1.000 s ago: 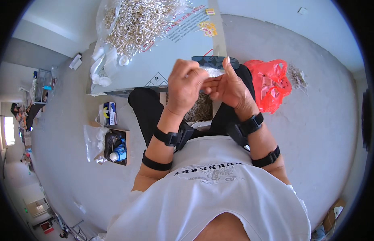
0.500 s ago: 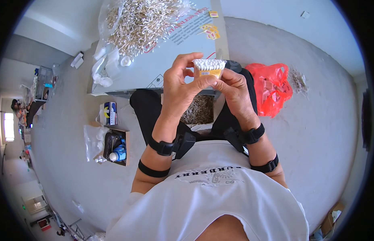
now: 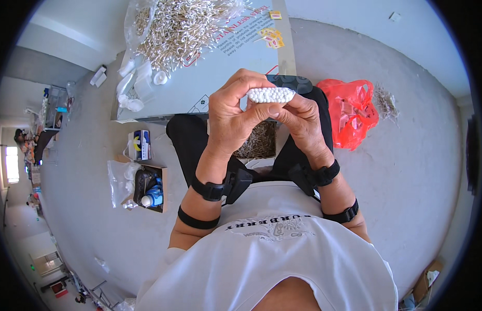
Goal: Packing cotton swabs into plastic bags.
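Note:
Between my two hands is a small pack of cotton swabs (image 3: pixel 271 95), its dense white tips facing up toward me. My left hand (image 3: pixel 235 108) grips its left side, with the thumb along the near face and the fingers around the far side. My right hand (image 3: pixel 303 118) pinches the right end, its thumb meeting the left one. The fingers and thumbs cover most of the pack's body. Beyond my hands, a big heap of loose cotton swabs (image 3: pixel 173 31) spills from a clear plastic bag on the table (image 3: pixel 236 78).
Small yellow printed cards (image 3: pixel 272 38) and a white tape roll (image 3: pixel 160 78) lie on the table. A box of swabs (image 3: pixel 259 142) sits between my legs. Right of me is a red plastic bag (image 3: pixel 350 116); left, an open carton (image 3: pixel 165 189) and a blue box (image 3: pixel 142 145).
The pack has tilted so its tips turn toward me, and its yellow label has gone out of sight. Both hands keep their hold and have barely shifted.

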Demonstrator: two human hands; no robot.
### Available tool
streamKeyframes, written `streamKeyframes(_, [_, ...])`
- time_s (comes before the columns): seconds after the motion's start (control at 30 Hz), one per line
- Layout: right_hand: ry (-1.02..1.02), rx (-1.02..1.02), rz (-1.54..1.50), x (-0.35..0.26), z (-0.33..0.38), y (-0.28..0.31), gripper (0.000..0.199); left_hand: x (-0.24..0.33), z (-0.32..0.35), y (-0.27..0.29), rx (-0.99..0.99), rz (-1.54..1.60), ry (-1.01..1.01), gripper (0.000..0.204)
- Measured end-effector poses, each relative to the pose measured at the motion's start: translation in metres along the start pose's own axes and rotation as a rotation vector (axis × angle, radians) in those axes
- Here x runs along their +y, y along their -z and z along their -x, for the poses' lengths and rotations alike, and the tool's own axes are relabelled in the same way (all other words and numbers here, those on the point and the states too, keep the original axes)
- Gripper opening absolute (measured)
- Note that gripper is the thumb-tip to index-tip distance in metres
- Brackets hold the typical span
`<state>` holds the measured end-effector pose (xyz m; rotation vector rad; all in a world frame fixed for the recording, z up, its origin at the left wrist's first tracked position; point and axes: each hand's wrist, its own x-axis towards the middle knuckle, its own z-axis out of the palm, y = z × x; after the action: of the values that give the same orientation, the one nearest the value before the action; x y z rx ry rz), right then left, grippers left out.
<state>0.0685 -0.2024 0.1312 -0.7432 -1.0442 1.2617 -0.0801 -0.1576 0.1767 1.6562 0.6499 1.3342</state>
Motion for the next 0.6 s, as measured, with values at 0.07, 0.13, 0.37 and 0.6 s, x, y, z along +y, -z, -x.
streamKeyframes(0.07, [-0.012,0.008,-0.01,0.001,0.0,0.001,0.021,-0.001,-0.002,0.0,-0.003,0.024,-0.044,0.028])
streamKeyframes(0.13, [0.011,-0.032,0.123,0.004,-0.001,0.005,0.018,0.001,-0.004,0.003,-0.061,-0.015,-0.029,0.028])
streamKeyframes(0.37, [-0.007,-0.019,0.075,0.0,-0.004,0.005,0.017,-0.004,-0.009,0.006,-0.12,-0.053,0.275,0.03])
streamKeyframes(0.6, [-0.316,0.255,-0.122,-0.005,-0.009,0.013,0.026,-0.011,-0.004,0.034,-0.301,-0.236,-0.058,0.042])
